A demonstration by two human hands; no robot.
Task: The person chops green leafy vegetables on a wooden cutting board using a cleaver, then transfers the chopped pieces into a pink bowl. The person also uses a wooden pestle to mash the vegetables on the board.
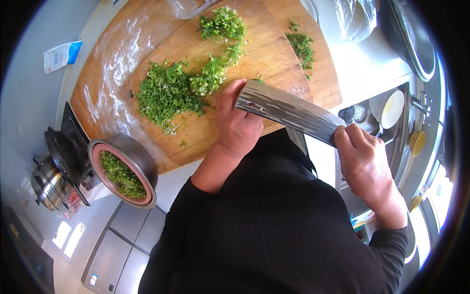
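Note:
My right hand (363,161) grips the handle end of a broad cleaver (288,110), whose wet steel blade is tilted across the front of a wooden cutting board (268,47). My left hand (238,128) is at the blade's far end; its fingers are partly hidden there, so its grip is unclear. Left of it lies a heap of chopped green garlic chive flowers (165,92). Whole flower heads (209,77) adjoin the heap, and another cluster (224,24) sits farther back. A small green scrap (259,78) shows by the blade's upper edge.
A larger floury wooden board (114,77) lies underneath, with green scraps (302,47) on its right. At left stands a metal bowl (145,154) around a pink bowl (96,154) of chopped greens. A sink (394,143) holding a white bowl (393,106) is at right.

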